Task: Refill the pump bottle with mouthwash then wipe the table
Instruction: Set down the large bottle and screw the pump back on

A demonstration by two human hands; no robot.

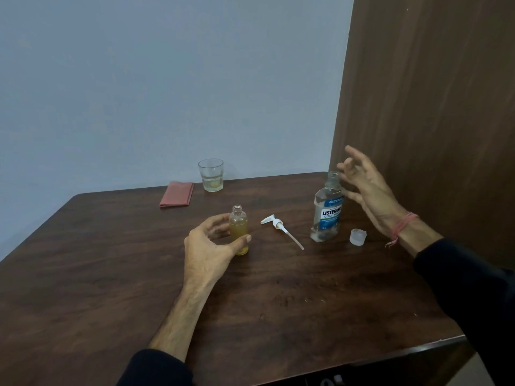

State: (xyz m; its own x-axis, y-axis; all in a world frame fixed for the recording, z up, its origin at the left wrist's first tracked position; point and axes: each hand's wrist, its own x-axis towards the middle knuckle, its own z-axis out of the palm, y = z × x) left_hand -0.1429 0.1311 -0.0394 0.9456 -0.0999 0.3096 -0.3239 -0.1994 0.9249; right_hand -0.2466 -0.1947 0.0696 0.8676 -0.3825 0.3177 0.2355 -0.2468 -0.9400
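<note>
Head view showed the pump bottle (238,231) standing upright near the middle of the table (111,274), its neck uncovered and its body filled most of the way with a yellowish liquid. Its white pump head (278,224) lay on its side just to the right, dip tube pointing toward the viewer. Further right stood the mouthwash bottle (326,210), also uncapped and nearly empty, with its clear cap (357,236) resting beside its base. Judging from that layout, the pouring looked done or close to it; what remained was refitting the pump, capping the mouthwash bottle and wiping. The folded pink cloth (177,194) lay untouched at the far edge beside a drinking glass (211,175) holding a little pale liquid, so the wipe had not begun.

The left hand (207,246) was curled round the pump bottle, thumb across its front and fingers behind, steadying it on the table. The right hand (365,190) hovered in the air just right of the mouthwash bottle's neck, fingers spread and relaxed, holding nothing; whether a fingertip brushed the bottle could not be told
</note>
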